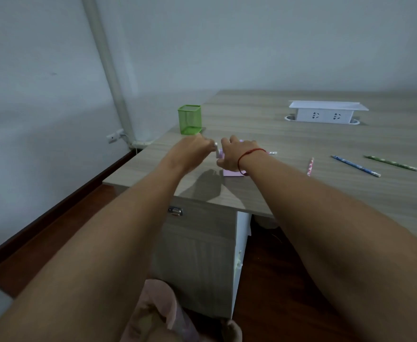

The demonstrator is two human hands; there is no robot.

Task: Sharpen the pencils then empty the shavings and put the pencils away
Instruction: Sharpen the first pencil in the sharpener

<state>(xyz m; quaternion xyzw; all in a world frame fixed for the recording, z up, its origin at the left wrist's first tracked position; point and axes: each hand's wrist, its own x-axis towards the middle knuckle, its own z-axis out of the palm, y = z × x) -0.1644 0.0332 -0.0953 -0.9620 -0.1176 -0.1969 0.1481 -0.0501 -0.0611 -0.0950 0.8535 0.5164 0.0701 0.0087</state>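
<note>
On the surface point(276, 193), right hand point(234, 154) fingers clasp the sharpener point(232, 172); left hand point(192, 149) fingers are clenched on its crank point(216, 145). The cup point(189, 119) stands at 11 o'clock of the sharpener; three pencils point(356, 166) lie at 3 o'clock.

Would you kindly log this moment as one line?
step: sharpening | left hand: grips crank | right hand: holds sharpener, pencil inserted | lying on desk: pink pencil, blue pencil, green pencil

Left hand point(195, 148) and right hand point(235, 154) around pink sharpener point(232, 173) on desk point(288, 193), near green mesh holder point(189, 119)
</note>
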